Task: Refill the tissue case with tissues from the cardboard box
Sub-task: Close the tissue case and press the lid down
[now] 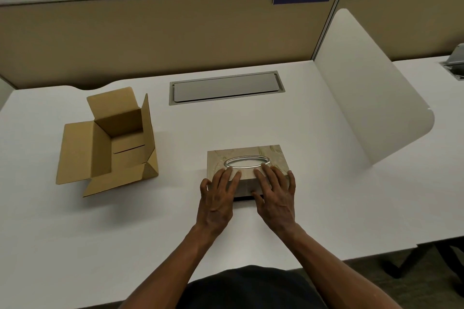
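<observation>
A beige wood-patterned tissue case with a silver oval opening lies on the white desk, just in front of me. My left hand rests on the case's near left corner, fingers spread over its top and front. My right hand lies on the near right corner the same way. A thin dark base shows under the case's front edge. The brown cardboard box stands open at the left, flaps spread; its inside looks bare, with no tissues visible.
A grey cable hatch is set into the desk behind the case. A tan partition with a blue sign reading 109 closes the back. A white curved divider stands at the right.
</observation>
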`<state>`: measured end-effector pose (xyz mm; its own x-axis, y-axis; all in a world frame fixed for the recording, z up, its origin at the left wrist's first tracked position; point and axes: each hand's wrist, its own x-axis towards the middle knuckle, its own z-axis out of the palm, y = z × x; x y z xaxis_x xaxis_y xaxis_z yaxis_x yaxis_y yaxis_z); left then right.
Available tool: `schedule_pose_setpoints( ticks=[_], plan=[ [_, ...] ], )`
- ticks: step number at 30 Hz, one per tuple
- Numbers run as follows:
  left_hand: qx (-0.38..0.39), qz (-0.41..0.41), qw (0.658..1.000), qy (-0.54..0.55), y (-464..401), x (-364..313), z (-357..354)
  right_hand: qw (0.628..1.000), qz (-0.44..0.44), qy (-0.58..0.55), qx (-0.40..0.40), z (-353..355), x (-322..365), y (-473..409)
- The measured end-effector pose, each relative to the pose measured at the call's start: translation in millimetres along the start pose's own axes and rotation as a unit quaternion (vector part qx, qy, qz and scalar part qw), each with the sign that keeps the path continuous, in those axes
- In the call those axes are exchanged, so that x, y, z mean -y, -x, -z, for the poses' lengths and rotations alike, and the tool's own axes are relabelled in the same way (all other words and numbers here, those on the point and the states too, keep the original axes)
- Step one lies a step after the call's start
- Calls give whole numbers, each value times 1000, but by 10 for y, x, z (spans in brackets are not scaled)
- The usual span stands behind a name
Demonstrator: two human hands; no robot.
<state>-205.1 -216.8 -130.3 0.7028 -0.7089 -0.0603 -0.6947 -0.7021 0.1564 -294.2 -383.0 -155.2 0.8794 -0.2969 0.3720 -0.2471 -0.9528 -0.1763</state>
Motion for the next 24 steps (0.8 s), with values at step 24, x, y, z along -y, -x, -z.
schedule_pose_setpoints(
  ticks=[24],
  plan=[
    [-17, -22, 999, 17, 68, 46, -136, 981, 29, 8, 191, 230, 50, -417]
  ],
)
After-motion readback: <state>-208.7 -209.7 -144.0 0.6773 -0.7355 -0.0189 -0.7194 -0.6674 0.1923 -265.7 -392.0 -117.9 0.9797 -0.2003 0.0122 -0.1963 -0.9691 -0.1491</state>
